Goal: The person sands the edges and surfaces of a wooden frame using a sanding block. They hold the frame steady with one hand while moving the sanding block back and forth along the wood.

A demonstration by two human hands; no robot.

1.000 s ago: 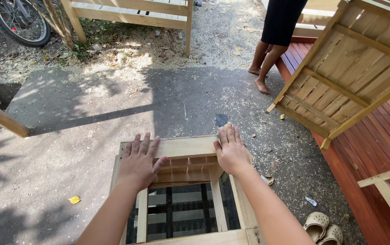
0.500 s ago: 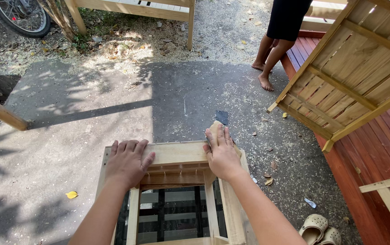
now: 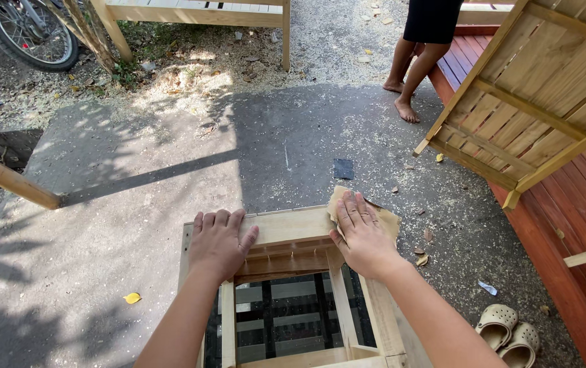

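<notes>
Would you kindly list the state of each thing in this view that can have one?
Left hand: flat, palm down on the wooden frame.
Right hand: pressing a sandpaper sheet onto the frame's corner.
Wooden frame: bare wood, open slats.
Slatted panel: tilted, leaning.
Sandals: lying as a pair.

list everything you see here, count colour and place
wooden frame: 1, pale wood, bottom centre under both hands
sandpaper sheet: 1, tan, on frame's right corner under right hand
dark square: 1, black, on concrete beyond frame
slatted panel: 1, pale wood, leaning at right
deck: 1, red-brown, right edge
clogs: 2, beige, bottom right
bicycle wheel: 1, black, top left
bystander's legs: 2, bare, top centre-right
left hand: flat on frame
right hand: flat on sandpaper sheet
</notes>
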